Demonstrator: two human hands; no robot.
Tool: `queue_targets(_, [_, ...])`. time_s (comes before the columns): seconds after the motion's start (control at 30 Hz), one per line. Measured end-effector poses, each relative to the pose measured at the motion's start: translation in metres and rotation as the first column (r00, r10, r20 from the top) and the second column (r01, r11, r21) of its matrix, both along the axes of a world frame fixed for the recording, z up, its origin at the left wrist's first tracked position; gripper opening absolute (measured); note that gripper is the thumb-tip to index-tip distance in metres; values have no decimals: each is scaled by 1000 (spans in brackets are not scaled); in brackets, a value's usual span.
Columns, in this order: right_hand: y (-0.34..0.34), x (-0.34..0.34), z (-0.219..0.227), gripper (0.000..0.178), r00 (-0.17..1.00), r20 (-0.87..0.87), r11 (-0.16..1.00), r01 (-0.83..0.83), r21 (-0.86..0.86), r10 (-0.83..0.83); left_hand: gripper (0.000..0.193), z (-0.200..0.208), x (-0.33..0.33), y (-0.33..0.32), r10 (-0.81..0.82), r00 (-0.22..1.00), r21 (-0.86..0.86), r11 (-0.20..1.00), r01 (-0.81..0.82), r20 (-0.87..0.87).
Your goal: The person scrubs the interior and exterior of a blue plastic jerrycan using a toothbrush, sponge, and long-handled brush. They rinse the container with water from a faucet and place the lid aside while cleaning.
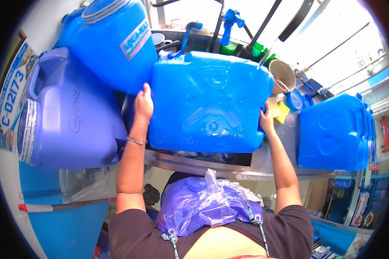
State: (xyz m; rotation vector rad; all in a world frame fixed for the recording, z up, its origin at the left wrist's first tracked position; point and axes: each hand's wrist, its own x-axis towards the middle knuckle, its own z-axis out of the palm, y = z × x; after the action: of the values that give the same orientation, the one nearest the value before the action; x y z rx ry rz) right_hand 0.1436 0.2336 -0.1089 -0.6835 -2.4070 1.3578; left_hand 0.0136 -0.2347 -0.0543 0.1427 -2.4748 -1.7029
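A wet blue water container (203, 99) lies on its side in front of me, over the sink, its round neck toward the right. My left hand (144, 103) presses against its left end, thumb up. At the lower right end my right hand (266, 115) grips it, its fingers partly hidden by the container. Water shines on the upward side. Just beyond my right hand lies a yellow sponge (282, 113). A blue tap (232, 26) stands behind the container.
Left are a purple container (75, 116) and a large blue container (116, 47). Another blue container (333, 134) stands right on the metal counter (281, 151). A brown tub (282, 74) and blue lids (295, 99) sit at the back right. I wear a purple plastic apron (207, 205).
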Motion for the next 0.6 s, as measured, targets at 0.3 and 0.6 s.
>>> queue_targets(0.3, [-25,47,-45,62,856,210,543,-97,-834,474,75,167,-22,42,-401,916,-134,908,397,0])
queue_targets(0.6, [-59,75,-52,62,808,297,532,-25,-846,510,65,152,-52,84,-604,793,-53,792,609,82])
